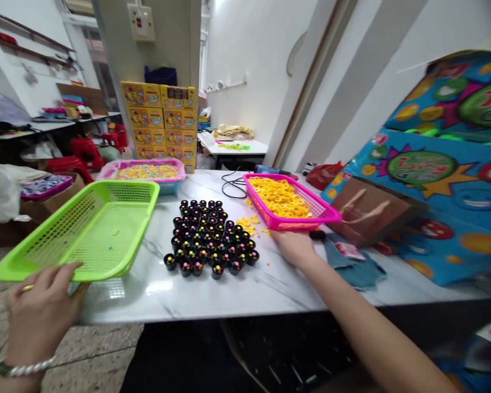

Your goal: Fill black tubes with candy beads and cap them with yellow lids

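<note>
My left hand (41,311) grips the near rim of a nearly empty green mesh tray (85,229) that overhangs the left edge of the marble table (237,289). My right hand (295,246) rests palm down on the table just in front of a pink mesh tray (319,214) filled with yellow rings (280,197). A few loose yellow rings (247,222) lie beside its fingers. Between the hands stands a tight cluster of several small black cups (210,236) with coloured bits inside.
A second pink tray of mixed coloured beads (147,172) sits at the back left. A brown paper bag (368,213), folded denim cloth (354,267) and large blue printed boxes (442,180) crowd the right. A black cable (233,188) lies behind the cups. Yellow cartons (159,123) are stacked beyond.
</note>
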The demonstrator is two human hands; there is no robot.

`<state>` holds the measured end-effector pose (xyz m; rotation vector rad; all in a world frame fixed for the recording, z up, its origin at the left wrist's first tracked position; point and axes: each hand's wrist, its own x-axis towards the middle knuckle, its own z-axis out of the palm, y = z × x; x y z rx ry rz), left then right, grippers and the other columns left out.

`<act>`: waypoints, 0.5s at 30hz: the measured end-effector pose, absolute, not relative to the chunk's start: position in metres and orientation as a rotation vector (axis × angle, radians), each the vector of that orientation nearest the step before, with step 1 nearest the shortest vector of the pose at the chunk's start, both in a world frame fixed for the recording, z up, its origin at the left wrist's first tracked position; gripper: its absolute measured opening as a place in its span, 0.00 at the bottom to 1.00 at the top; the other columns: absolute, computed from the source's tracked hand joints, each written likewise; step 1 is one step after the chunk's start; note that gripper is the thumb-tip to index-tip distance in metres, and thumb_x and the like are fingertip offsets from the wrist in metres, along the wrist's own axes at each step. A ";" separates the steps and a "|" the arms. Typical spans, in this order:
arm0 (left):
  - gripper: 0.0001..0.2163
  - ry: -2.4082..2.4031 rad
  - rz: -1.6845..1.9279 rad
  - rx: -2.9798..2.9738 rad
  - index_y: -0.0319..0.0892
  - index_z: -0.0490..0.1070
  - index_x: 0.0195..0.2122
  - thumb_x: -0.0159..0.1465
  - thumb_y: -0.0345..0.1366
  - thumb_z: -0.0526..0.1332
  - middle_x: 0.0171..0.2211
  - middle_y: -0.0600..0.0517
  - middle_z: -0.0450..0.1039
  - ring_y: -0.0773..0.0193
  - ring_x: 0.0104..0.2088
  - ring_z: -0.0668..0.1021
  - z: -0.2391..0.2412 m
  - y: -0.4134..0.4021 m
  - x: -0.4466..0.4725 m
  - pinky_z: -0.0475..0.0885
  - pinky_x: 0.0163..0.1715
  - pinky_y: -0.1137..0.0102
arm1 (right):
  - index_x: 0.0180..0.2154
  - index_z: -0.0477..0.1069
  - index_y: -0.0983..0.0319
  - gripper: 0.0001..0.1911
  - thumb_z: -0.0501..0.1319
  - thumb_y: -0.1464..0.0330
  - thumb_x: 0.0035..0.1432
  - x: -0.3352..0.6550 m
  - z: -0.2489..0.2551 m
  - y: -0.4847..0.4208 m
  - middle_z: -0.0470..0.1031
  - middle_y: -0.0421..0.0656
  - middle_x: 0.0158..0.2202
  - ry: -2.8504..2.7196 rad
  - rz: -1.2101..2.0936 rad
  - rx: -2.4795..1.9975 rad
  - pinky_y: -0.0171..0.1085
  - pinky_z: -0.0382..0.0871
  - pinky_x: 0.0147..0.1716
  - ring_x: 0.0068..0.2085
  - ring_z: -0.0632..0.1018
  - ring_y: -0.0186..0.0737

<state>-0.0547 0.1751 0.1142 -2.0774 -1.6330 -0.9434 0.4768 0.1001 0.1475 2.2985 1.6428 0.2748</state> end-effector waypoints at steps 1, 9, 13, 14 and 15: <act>0.11 -1.583 -0.854 -2.020 0.47 0.70 0.42 0.61 0.43 0.56 0.37 0.49 0.74 0.51 0.43 0.73 0.119 0.170 -0.052 0.60 0.48 0.57 | 0.58 0.69 0.63 0.21 0.49 0.71 0.68 0.479 0.145 0.100 0.79 0.61 0.44 1.657 0.272 2.297 0.47 0.72 0.44 0.44 0.81 0.52; 0.16 -1.473 -0.689 -2.010 0.40 0.73 0.49 0.65 0.43 0.58 0.46 0.41 0.76 0.47 0.49 0.74 0.115 0.168 -0.051 0.60 0.53 0.54 | 0.61 0.67 0.59 0.25 0.44 0.72 0.68 0.495 0.121 0.099 0.78 0.58 0.48 1.697 0.284 2.325 0.49 0.74 0.38 0.42 0.82 0.56; 0.17 -1.580 -0.745 -1.982 0.38 0.71 0.52 0.66 0.40 0.56 0.51 0.37 0.72 0.44 0.54 0.71 0.119 0.167 -0.045 0.61 0.55 0.53 | 0.59 0.71 0.58 0.23 0.50 0.69 0.66 0.501 0.115 0.093 0.78 0.55 0.50 1.759 0.277 2.408 0.48 0.75 0.37 0.41 0.81 0.56; 0.19 -1.598 -0.802 -1.987 0.37 0.70 0.54 0.66 0.41 0.56 0.55 0.36 0.69 0.42 0.57 0.69 0.122 0.163 -0.043 0.60 0.57 0.51 | 0.58 0.71 0.57 0.22 0.52 0.67 0.65 0.501 0.115 0.086 0.78 0.54 0.51 1.765 0.272 2.456 0.48 0.75 0.36 0.41 0.81 0.55; 0.21 -1.606 -0.896 -2.016 0.37 0.68 0.57 0.65 0.42 0.57 0.60 0.35 0.64 0.39 0.61 0.64 0.124 0.157 -0.041 0.57 0.60 0.48 | 0.58 0.71 0.56 0.22 0.53 0.66 0.65 0.501 0.115 0.076 0.78 0.53 0.51 1.779 0.286 2.512 0.48 0.76 0.35 0.40 0.82 0.55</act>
